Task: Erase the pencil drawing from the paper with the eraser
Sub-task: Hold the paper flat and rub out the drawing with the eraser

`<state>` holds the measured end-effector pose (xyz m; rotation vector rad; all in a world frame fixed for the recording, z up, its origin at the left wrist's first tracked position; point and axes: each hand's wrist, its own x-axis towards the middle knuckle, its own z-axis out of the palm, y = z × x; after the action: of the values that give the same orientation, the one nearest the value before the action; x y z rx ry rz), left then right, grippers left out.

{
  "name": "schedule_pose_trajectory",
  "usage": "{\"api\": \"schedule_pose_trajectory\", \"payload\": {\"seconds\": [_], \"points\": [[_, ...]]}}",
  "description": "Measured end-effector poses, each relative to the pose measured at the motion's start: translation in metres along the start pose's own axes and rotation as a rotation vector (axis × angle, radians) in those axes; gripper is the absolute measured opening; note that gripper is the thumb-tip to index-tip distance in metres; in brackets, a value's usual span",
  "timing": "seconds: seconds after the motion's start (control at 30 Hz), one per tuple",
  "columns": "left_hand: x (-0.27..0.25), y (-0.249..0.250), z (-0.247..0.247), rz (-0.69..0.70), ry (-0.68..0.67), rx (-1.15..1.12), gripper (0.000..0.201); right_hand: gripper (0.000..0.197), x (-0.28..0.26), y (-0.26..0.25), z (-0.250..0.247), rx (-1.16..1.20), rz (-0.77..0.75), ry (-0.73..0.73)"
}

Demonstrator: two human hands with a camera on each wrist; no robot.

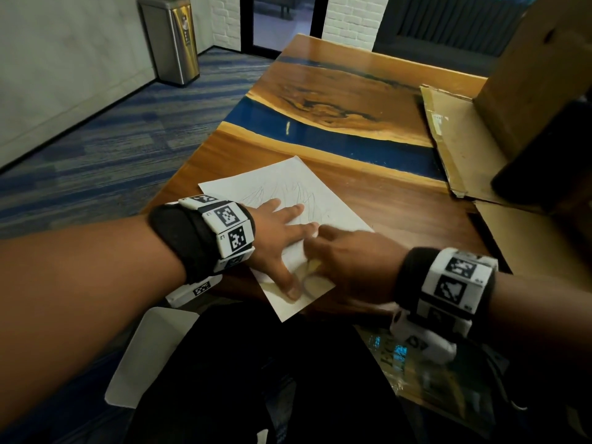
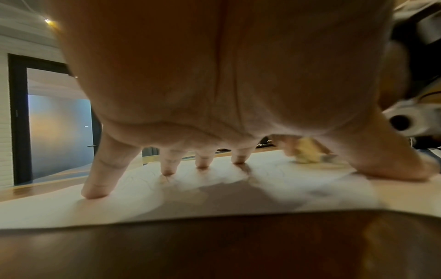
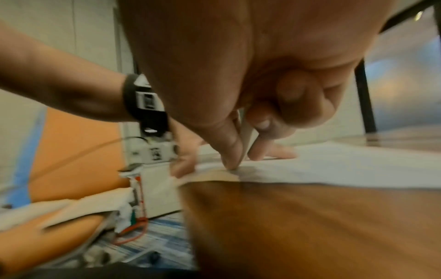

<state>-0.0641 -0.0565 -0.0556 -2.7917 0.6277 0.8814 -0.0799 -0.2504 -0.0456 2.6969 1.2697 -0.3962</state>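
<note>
A white sheet of paper (image 1: 288,181) lies skewed on the wooden table (image 1: 400,206), with faint pencil lines (image 1: 298,193) on its far half. My left hand (image 1: 282,238) lies flat on the sheet with fingers spread, pressing it down (image 2: 214,113). My right hand (image 1: 323,248) is blurred beside the left index finger. Its thumb and fingers pinch a small pale eraser (image 3: 245,137) whose lower end touches the paper (image 3: 334,166). In the left wrist view the eraser (image 2: 306,152) is a yellowish blur between index finger and thumb. The head view hides it under the fingers.
A large cardboard box (image 1: 528,91) and a flattened cardboard sheet (image 1: 458,139) fill the table's right side. The paper's near corner sits at the table's front edge. A crinkled plastic packet (image 1: 416,363) lies under my right wrist. A steel bin (image 1: 173,40) stands on the carpet.
</note>
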Motion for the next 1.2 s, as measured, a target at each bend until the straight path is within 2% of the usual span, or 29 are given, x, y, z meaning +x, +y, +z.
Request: {"api": "schedule_pose_trajectory", "payload": {"seconds": [0.03,0.07,0.17,0.23,0.3,0.4,0.43,0.47,0.57,0.6,0.67,0.73,0.8,0.83,0.87,0.93,1.03,1.07,1.2], "points": [[0.0,-0.001,0.0,0.002,0.001,-0.008,0.131,0.046,-0.003,-0.006,0.001,0.015,-0.056,-0.012],[0.0,-0.001,0.0,0.006,0.002,-0.009,0.131,0.043,-0.003,-0.005,-0.001,0.014,-0.046,-0.028],[-0.003,0.0,0.004,-0.008,0.026,-0.005,0.13,0.03,0.002,0.024,-0.009,0.0,0.162,-0.031],[-0.009,-0.002,0.01,-0.05,0.091,-0.005,0.124,0.026,0.001,0.036,-0.009,0.004,0.247,-0.059],[-0.018,-0.007,0.016,-0.107,0.15,-0.029,0.116,0.025,-0.004,0.041,-0.005,0.09,0.304,-0.09],[-0.032,-0.015,0.031,-0.18,0.144,-0.133,0.116,0.023,-0.009,0.046,-0.005,0.279,0.389,-0.09],[-0.035,-0.016,0.035,-0.184,0.133,-0.174,0.116,0.023,-0.01,0.043,-0.007,0.411,0.404,-0.044],[-0.037,-0.015,0.039,-0.182,0.131,-0.208,0.117,0.023,-0.01,0.034,-0.007,0.658,0.422,0.007],[-0.037,-0.013,0.044,-0.165,0.157,-0.236,0.117,0.023,-0.003,-0.016,-0.001,1.677,0.354,0.064],[-0.037,-0.013,0.044,-0.161,0.168,-0.24,0.117,0.024,0.0,-0.028,0.005,1.857,0.32,0.059],[-0.039,-0.013,0.047,-0.16,0.183,-0.251,0.116,0.022,0.006,-0.035,0.019,2.056,0.324,0.119],[-0.039,-0.014,0.049,-0.161,0.175,-0.269,0.116,0.022,0.005,-0.014,0.024,2.184,0.455,0.358],[-0.038,-0.015,0.048,-0.157,0.166,-0.281,0.116,0.027,-0.004,0.017,0.018,2.105,0.62,0.648],[-0.038,-0.015,0.047,-0.155,0.162,-0.289,0.115,0.03,-0.01,0.029,0.013,2.022,0.662,0.711],[-0.039,-0.014,0.045,-0.155,0.163,-0.302,0.114,0.032,-0.017,0.038,0.009,1.958,0.658,0.703],[-0.04,-0.011,0.042,-0.153,0.186,-0.329,0.11,0.032,-0.022,0.044,0.0,1.83,0.604,0.568],[-0.039,-0.007,0.041,-0.137,0.235,-0.338,0.111,0.013,-0.018,0.027,-0.013,1.474,0.512,0.331],[-0.038,-0.007,0.042,-0.134,0.236,-0.328,0.113,0.008,-0.015,0.02,-0.016,1.325,0.485,0.276],[-0.036,-0.008,0.043,-0.131,0.18,-0.272,0.117,0.017,0.004,0.008,-0.019,0.548,0.234,0.101]]}}
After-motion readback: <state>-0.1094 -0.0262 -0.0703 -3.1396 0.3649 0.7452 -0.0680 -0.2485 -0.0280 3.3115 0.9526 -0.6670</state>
